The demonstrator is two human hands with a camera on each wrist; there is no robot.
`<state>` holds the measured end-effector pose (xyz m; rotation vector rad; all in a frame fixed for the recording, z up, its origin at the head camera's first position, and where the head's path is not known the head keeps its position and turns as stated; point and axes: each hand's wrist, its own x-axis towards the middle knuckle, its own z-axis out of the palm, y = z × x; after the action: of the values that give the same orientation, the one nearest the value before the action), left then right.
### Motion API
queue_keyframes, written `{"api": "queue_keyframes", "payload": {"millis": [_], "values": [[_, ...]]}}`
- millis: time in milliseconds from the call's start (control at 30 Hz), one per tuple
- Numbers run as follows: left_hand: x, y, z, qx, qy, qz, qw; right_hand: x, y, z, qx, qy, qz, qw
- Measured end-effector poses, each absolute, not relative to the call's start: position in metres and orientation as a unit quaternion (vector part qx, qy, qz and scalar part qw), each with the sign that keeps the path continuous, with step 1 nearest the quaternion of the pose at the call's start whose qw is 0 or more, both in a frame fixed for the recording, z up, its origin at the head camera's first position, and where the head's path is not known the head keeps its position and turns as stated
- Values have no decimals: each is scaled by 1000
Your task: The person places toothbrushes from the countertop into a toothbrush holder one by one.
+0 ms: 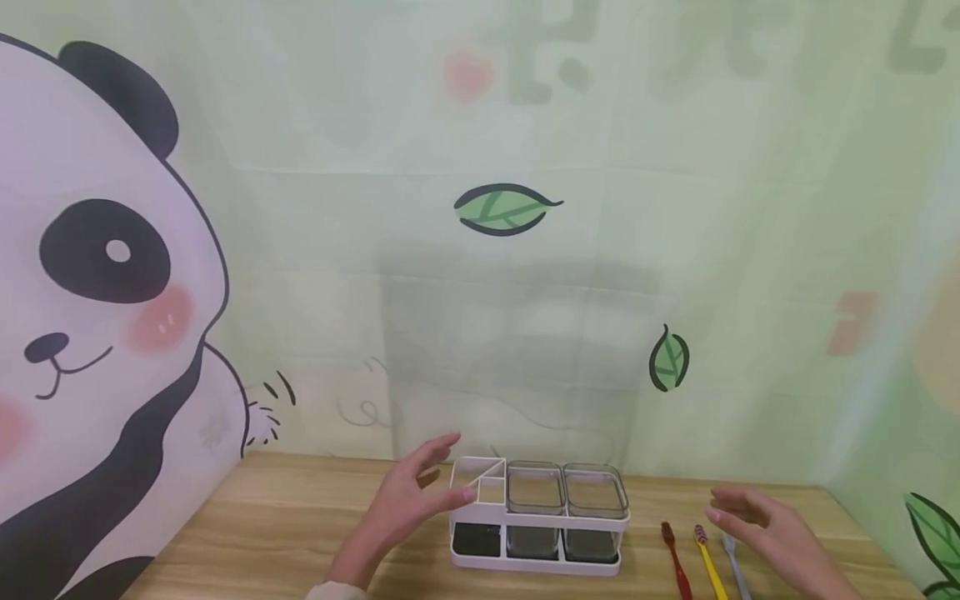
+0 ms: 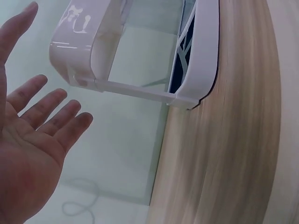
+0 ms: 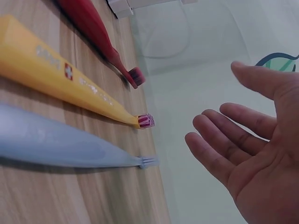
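A white toothbrush holder [image 1: 540, 521] with two clear cups [image 1: 596, 492] stands on the table. My left hand [image 1: 405, 500] is at its left end, fingers spread. In the left wrist view, a gap shows between the left hand [image 2: 37, 140] and the holder's white frame [image 2: 201, 56]. On the right lie a red toothbrush [image 3: 88, 28], a yellow toothbrush [image 3: 65, 84] and a light blue toothbrush [image 3: 60, 140], side by side with bristle heads toward the wall. Beside and above them my right hand [image 1: 772, 533] hovers, relaxed and holding nothing; its palm [image 3: 261, 177] shows in the right wrist view.
The wood-grain table [image 1: 247, 525] ends at a pale green backdrop [image 1: 322, 250] close behind the holder. A panda [image 1: 97, 292] and leaves are printed on this cloth. The holder's left section [image 1: 491, 490] has narrow divided slots.
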<state>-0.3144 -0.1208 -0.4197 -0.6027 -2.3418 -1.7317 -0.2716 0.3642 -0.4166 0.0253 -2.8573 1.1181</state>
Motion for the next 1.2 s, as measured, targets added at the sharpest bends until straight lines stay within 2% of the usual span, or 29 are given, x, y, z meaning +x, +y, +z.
{"api": "queue_keyframes", "payload": {"millis": [267, 500, 933, 1200], "values": [[-315, -118, -423, -222, -777, -587, 58, -273, 372, -422, -12, -929, 369, 34], [-315, -116, -424, -229, -775, -587, 58, -276, 383, -432, 2, -926, 375, 30], [-315, -114, -424, -218, -786, -576, 58, -275, 394, -448, -48, -916, 397, -28], [-317, -114, -426, -220, -785, -576, 59, -274, 394, -451, -68, -905, 418, -43]]}}
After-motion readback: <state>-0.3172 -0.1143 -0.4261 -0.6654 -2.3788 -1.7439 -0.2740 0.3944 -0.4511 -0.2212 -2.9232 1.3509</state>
